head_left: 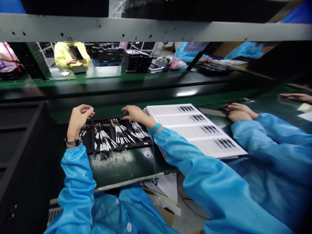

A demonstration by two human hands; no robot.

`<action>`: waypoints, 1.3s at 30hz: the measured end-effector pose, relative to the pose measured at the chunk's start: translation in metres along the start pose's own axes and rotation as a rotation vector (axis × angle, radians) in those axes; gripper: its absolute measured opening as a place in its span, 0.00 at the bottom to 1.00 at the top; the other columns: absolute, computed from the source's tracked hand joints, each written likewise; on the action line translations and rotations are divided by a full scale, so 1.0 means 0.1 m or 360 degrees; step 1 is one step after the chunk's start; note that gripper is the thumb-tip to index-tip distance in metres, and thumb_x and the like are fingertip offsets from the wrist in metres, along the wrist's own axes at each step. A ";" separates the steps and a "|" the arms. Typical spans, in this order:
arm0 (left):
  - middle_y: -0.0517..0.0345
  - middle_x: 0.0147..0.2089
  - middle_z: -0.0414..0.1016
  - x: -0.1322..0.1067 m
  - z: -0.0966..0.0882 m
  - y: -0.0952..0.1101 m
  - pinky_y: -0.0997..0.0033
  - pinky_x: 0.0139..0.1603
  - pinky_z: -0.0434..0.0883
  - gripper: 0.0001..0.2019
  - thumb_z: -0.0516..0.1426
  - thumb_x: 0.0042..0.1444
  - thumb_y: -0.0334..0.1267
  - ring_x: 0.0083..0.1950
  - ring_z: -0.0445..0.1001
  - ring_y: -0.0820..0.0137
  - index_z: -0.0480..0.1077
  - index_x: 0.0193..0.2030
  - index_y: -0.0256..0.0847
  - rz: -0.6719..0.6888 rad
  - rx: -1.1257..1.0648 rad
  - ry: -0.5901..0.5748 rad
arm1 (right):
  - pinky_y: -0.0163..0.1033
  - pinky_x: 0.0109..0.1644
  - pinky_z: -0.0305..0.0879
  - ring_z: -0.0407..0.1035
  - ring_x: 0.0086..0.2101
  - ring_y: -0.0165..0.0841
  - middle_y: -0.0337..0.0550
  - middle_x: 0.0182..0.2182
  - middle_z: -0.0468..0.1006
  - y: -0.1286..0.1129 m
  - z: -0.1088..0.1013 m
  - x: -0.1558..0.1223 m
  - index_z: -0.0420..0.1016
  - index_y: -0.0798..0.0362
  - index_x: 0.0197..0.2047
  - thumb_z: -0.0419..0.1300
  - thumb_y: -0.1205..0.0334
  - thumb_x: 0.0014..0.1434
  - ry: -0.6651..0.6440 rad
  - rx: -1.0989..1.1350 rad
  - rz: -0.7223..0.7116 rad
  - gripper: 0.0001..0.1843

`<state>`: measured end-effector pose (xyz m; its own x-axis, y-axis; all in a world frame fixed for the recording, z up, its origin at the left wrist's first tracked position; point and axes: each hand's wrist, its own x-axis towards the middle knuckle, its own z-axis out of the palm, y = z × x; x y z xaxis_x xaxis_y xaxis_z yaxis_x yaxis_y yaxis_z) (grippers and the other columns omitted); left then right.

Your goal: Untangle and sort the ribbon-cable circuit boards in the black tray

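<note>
My left hand (79,120) is raised over the left end of a black tray (90,144), its thumb and fingers pressed together. Whatever they may pinch is too small to make out. Over the tray's back edge hovers my right hand (135,114), thumb and forefinger curved and apart. Fanned bundles of thin black-and-white strips (103,139) with gold-coloured ends fill the tray's compartments; some ends overhang the front. Beside my right forearm lies a white slotted tray (170,122) in four rows, with black strips (204,129) at the right part of each row.
At right, a co-worker's hands (240,112) rest near a flat grey strip (212,112). A black rack (21,156) stands at left. A metal beam (156,31) crosses above. Behind, a person in yellow (59,55) sits by stacked black boxes (131,61).
</note>
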<state>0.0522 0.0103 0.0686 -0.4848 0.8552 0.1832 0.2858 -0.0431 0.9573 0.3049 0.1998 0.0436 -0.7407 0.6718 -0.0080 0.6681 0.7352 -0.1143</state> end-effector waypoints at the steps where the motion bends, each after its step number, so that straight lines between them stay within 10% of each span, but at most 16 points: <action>1: 0.48 0.37 0.86 -0.02 -0.07 -0.04 0.69 0.37 0.75 0.14 0.65 0.56 0.48 0.39 0.84 0.62 0.77 0.42 0.39 -0.0013 0.0054 0.0049 | 0.43 0.58 0.71 0.78 0.56 0.49 0.55 0.56 0.83 0.03 -0.05 -0.04 0.80 0.55 0.63 0.71 0.58 0.63 0.0050 0.0047 -0.0011 0.27; 8: 0.45 0.38 0.85 -0.27 -0.47 -0.51 0.62 0.45 0.74 0.06 0.67 0.52 0.39 0.44 0.83 0.56 0.77 0.35 0.41 -0.0329 0.0836 0.0316 | 0.41 0.44 0.73 0.76 0.37 0.36 0.46 0.42 0.83 -0.05 -0.18 -0.26 0.75 0.55 0.53 0.59 0.67 0.59 0.0483 0.1240 -0.0348 0.18; 18: 0.37 0.59 0.78 -0.54 -0.20 -0.79 0.55 0.67 0.68 0.10 0.66 0.57 0.31 0.66 0.71 0.48 0.82 0.46 0.38 -0.0504 0.1571 0.0151 | 0.43 0.46 0.77 0.78 0.42 0.36 0.43 0.43 0.82 -0.85 -0.34 -0.37 0.68 0.46 0.53 0.67 0.60 0.59 0.0461 0.1970 -0.0796 0.20; 29: 0.45 0.64 0.73 -0.65 -0.14 -0.81 0.49 0.68 0.69 0.14 0.65 0.66 0.40 0.67 0.70 0.54 0.76 0.55 0.38 -0.0590 0.1900 -0.0035 | 0.46 0.41 0.76 0.77 0.36 0.40 0.48 0.36 0.83 -0.42 -0.37 -0.34 0.80 0.51 0.42 0.73 0.57 0.46 0.0822 0.1976 -0.0357 0.19; 39: 0.46 0.66 0.74 -0.74 0.00 -0.75 0.45 0.66 0.73 0.15 0.63 0.69 0.44 0.66 0.73 0.54 0.76 0.57 0.38 -0.0629 0.1976 -0.0035 | 0.63 0.50 0.74 0.79 0.37 0.50 0.55 0.36 0.85 -0.46 -0.47 -0.40 0.79 0.47 0.37 0.73 0.49 0.31 0.0598 0.1947 -0.0037 0.26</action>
<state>0.0670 -0.0501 -0.0168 -0.7008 0.7092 -0.0767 0.7025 0.7048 0.0988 0.3076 0.1435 0.0961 -0.5520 0.7913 0.2631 0.0070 0.3199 -0.9474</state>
